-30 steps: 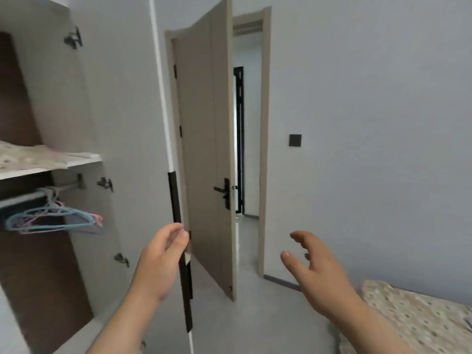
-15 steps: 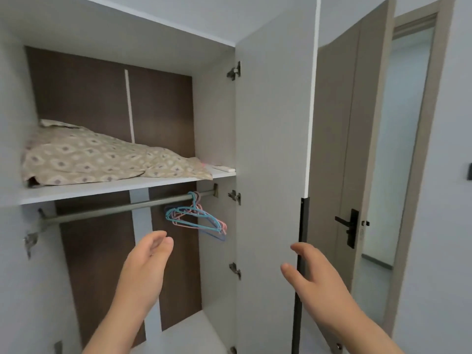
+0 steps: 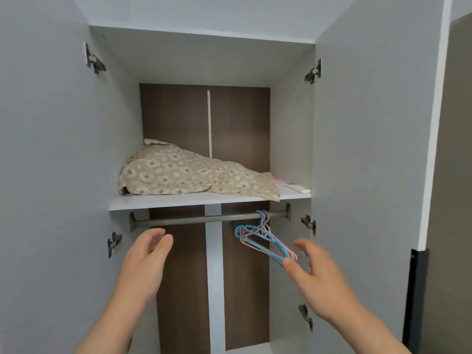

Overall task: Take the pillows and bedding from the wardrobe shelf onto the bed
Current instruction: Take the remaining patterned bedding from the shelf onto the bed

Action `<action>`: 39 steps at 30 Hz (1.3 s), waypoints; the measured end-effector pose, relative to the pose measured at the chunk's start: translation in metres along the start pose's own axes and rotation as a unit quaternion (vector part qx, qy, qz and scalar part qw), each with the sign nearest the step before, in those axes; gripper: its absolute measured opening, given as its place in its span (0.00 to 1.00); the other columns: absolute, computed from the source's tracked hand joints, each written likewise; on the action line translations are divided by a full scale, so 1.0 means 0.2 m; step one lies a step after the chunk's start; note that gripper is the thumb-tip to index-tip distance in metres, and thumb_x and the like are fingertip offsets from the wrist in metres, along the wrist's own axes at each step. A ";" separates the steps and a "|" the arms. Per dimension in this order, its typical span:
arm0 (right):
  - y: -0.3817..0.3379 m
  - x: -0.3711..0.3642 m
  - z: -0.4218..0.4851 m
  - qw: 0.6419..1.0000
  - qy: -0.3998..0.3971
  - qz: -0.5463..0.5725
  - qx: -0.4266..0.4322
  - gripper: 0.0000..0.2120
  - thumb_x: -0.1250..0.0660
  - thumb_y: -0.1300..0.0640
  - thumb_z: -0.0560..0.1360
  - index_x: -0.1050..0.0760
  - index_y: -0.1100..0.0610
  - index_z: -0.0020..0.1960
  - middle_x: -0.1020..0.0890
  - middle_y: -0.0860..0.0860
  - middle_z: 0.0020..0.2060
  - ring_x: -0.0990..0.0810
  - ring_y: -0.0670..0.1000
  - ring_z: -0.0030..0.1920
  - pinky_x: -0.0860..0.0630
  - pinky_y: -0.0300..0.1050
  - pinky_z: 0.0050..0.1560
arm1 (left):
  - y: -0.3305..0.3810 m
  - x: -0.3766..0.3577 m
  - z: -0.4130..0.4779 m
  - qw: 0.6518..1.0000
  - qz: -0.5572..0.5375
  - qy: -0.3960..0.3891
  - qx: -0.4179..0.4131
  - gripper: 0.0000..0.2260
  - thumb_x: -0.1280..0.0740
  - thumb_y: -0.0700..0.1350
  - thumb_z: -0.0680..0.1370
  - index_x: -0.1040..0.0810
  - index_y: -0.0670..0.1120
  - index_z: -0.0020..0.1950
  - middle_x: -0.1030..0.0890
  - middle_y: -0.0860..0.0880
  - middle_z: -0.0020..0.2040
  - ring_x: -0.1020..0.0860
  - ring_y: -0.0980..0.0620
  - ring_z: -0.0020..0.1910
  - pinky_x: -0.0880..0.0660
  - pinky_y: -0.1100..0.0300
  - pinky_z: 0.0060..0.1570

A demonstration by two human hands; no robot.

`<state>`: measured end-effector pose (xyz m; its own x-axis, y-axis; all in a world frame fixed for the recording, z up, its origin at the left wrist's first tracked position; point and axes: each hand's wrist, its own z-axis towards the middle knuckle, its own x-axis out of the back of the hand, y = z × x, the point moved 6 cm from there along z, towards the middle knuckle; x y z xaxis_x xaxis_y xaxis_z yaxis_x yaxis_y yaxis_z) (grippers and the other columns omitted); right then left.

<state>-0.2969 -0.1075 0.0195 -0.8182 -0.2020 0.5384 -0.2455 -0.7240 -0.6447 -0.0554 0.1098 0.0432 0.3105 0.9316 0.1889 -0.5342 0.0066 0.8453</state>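
Note:
A beige patterned pillow or folded bedding (image 3: 189,176) lies on the white wardrobe shelf (image 3: 178,201), heaped at the left and flattening toward the right. Both wardrobe doors stand open. My left hand (image 3: 145,261) is raised below the shelf, fingers relaxed and empty. My right hand (image 3: 316,277) is raised too, fingers spread and empty, just in front of the hangers. Neither hand touches the bedding. The bed is out of view.
A metal rail (image 3: 204,218) under the shelf carries several blue and pink hangers (image 3: 263,238). A small white flat object (image 3: 297,187) lies at the shelf's right end. The right wardrobe door (image 3: 370,149) and left door (image 3: 51,175) flank the opening.
The view has swung left from the room door to face the open wardrobe. My left hand has let go of the door edge, and both hands are now raised toward the shelf.

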 end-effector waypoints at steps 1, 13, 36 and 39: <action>0.03 0.00 0.09 1.000 -0.007 0.005 0.011 0.15 0.34 0.46 0.75 0.34 0.40 0.60 0.30 0.38 0.52 0.31 0.42 0.53 0.36 0.38 0.54 | 0.02 -0.03 0.03 1.000 0.010 0.017 -0.004 0.12 0.38 0.49 0.79 0.26 0.49 0.62 0.25 0.54 0.56 0.29 0.57 0.55 0.35 0.59 0.55; 0.08 -0.25 0.71 0.995 -0.068 0.038 0.056 0.26 0.39 0.39 0.73 0.33 0.46 0.68 0.27 0.46 0.62 0.28 0.48 0.62 0.30 0.44 0.57 | -0.05 -0.13 0.36 0.988 0.129 0.084 0.002 0.20 0.37 0.59 0.75 0.27 0.53 0.65 0.24 0.55 0.63 0.28 0.54 0.62 0.32 0.53 0.59; 0.04 -1.13 2.43 0.991 0.030 -0.120 -0.052 0.31 0.42 0.38 0.73 0.34 0.57 0.67 0.28 0.61 0.63 0.30 0.63 0.63 0.32 0.56 0.59 | -0.47 -0.30 2.45 0.919 0.355 0.153 -0.070 0.27 0.38 0.61 0.71 0.28 0.42 0.61 0.24 0.41 0.59 0.26 0.38 0.58 0.30 0.47 0.51; 0.09 -1.19 2.60 0.983 0.012 -0.158 -0.094 0.32 0.43 0.36 0.73 0.33 0.59 0.67 0.27 0.62 0.64 0.30 0.64 0.63 0.31 0.55 0.60 | -0.54 -0.33 2.62 0.892 0.424 0.149 -0.044 0.30 0.38 0.62 0.70 0.29 0.41 0.62 0.24 0.39 0.61 0.27 0.37 0.59 0.29 0.47 0.53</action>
<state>0.1630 -0.4154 0.1611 -0.6975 0.0303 0.7159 -0.5788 -0.6129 -0.5379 0.3945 -0.1426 0.2014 -0.4506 0.6705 0.5894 -0.5410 -0.7303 0.4171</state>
